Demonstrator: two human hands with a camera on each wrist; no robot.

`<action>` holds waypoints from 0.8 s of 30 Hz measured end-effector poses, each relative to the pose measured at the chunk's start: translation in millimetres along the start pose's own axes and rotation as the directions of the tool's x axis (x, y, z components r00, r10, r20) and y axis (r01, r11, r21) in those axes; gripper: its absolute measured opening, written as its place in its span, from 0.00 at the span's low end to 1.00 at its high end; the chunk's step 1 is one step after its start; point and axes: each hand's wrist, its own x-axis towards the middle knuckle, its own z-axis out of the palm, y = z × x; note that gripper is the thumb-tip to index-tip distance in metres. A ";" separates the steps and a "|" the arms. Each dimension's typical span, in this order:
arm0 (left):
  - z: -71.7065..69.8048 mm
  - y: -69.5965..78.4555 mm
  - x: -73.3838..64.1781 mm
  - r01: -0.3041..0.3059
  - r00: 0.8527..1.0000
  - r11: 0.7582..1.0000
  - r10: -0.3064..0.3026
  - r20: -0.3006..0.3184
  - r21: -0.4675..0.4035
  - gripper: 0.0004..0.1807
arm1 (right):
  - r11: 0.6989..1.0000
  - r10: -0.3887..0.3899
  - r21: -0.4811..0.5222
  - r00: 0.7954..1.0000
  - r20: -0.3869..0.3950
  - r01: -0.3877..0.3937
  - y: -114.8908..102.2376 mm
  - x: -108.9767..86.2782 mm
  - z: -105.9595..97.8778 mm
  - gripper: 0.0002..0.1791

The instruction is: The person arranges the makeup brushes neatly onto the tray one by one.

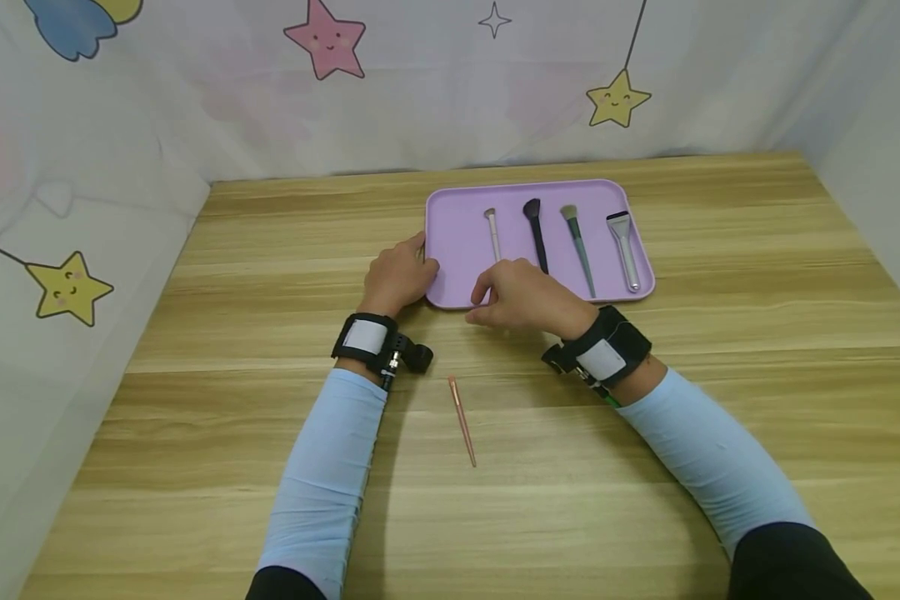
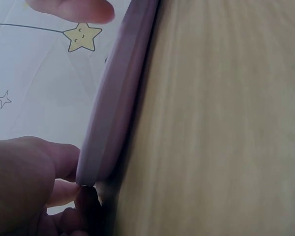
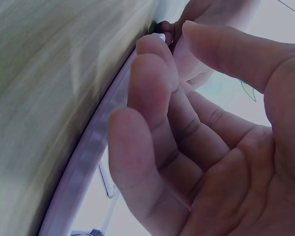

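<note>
A lilac tray (image 1: 457,221) lies at the back of the table with makeup brushes in it: a small white-handled brush (image 1: 491,227), a black brush (image 1: 534,221) and a green brush (image 1: 579,250). At its right end is a silver-handled brush (image 1: 626,254) with a flat, dark-edged head. My left hand (image 1: 399,275) holds the tray's left end, thumb at the rim, other fingers along the outer side. Over the front edge hovers my right hand (image 1: 532,296), fingers loosely bent, nothing between thumb and fingertips; it hides part of the white brush. A rose-gold brush (image 1: 462,421) lies between my forearms.
The wooden table (image 1: 757,333) extends around the tray. Behind it hangs a pale curtain (image 1: 435,108) printed with stars, and more pale cloth covers the left and right sides. A small camera is strapped to each wrist.
</note>
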 end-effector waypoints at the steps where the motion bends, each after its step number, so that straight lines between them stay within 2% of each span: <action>1: -0.1 0.1 -0.1 -0.002 1.000 1.000 0.002 -0.001 -0.001 0.36 | 1.000 0.003 0.000 1.000 0.002 -0.003 -0.6 -0.6 0.0 0.15; 15: -1.2 1.6 -1.8 0.001 1.000 1.000 -0.001 0.000 -0.004 0.36 | 1.000 0.018 -0.009 0.998 0.063 -0.017 -5.8 -3.1 1.5 0.15; 24: -0.6 1.3 -1.2 -0.005 1.000 1.000 0.005 -0.007 -0.005 0.36 | 1.000 0.015 -0.012 0.998 0.067 -0.014 -9.8 -5.8 3.0 0.16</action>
